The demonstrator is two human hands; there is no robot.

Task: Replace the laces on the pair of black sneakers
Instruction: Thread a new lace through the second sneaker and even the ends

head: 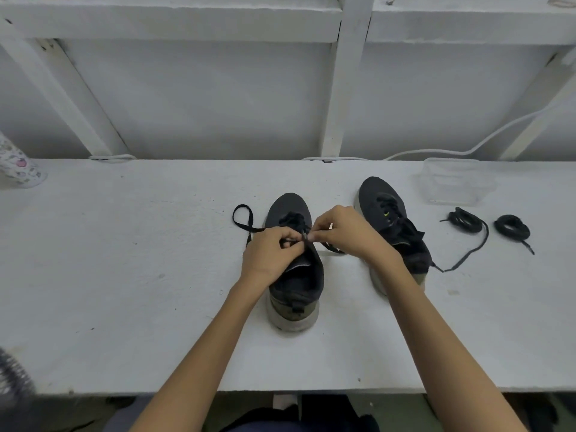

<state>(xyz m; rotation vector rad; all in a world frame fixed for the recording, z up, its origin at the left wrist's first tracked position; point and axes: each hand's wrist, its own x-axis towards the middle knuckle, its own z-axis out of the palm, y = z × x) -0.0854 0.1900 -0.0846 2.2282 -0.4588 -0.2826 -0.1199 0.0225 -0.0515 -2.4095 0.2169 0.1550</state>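
Head view shows both hands, left hand [270, 255] and right hand [342, 231], pinching the lace [243, 219] over the near shoe [294, 263], which points away on the table [124, 260], its loose loop nearer the left.

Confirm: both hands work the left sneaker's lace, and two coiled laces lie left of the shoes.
Wrong side: the head view shows the coiled laces right of the shoes. Left hand and right hand do work the lace on the left sneaker.
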